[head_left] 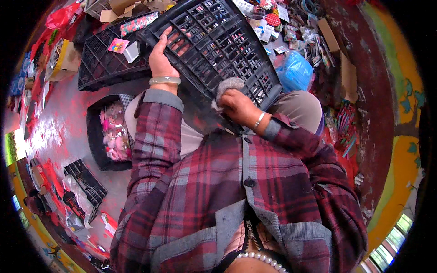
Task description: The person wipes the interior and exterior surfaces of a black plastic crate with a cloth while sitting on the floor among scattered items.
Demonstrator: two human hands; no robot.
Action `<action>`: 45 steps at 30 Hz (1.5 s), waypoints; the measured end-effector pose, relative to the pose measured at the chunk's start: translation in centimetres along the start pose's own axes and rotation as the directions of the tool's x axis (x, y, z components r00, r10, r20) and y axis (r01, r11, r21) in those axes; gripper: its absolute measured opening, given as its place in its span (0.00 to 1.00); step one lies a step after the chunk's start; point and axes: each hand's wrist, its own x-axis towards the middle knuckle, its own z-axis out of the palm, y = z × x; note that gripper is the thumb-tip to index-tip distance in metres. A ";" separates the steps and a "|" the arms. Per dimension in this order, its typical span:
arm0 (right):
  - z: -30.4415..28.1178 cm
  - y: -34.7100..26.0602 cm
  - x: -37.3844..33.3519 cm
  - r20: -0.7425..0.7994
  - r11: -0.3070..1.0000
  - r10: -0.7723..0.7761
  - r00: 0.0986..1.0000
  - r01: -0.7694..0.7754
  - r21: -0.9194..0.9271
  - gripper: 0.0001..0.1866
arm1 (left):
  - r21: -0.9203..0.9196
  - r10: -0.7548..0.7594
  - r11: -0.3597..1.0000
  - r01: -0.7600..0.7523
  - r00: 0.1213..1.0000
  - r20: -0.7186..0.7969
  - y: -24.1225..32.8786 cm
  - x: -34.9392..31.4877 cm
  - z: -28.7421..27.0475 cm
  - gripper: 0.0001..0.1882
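I see a shiny grey floor (58, 120) patched with red, a yellow wall (403, 168) bearing a painted tree (408, 130), and daylit windows (395, 240).

Crate (216, 43) before the person (207, 182), second crate (109, 63) to its left, bag (296, 72) right.

No lettering, number or sign can be read on the goods crowding this workspace. At far right, pale cards (265, 32) lie among plastic-wrapped packets (296, 38), their markings too small to make out; a white card (282, 13) farther back proves just as illegible. At far left, a pink card (118, 45) sits on a black crate (114, 70), any wording on it blurred, while on the patterned red-and-green package (139, 23) just beyond, no word can be told from the design. Farther left, whatever a brown-and-yellow cardboard box (70, 57) may bear is likewise unreadable.
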 end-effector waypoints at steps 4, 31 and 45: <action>-1.2 -0.7 -1.4 0.054 0.999 -0.025 0.998 0.026 -0.023 0.06 | -0.017 -0.012 1.000 0.013 0.999 0.053 0.2 -1.4 1.6 0.19; 0.3 -1.4 4.3 -0.359 0.991 0.104 0.928 -0.064 0.120 0.15 | 0.001 0.026 1.000 -0.025 0.999 -0.031 -0.3 -0.3 1.7 0.17; -5.7 12.9 6.3 -0.531 0.822 0.553 0.642 -0.320 0.470 0.14 | -0.004 0.052 0.999 -0.053 0.997 -0.048 -0.6 -0.3 1.4 0.18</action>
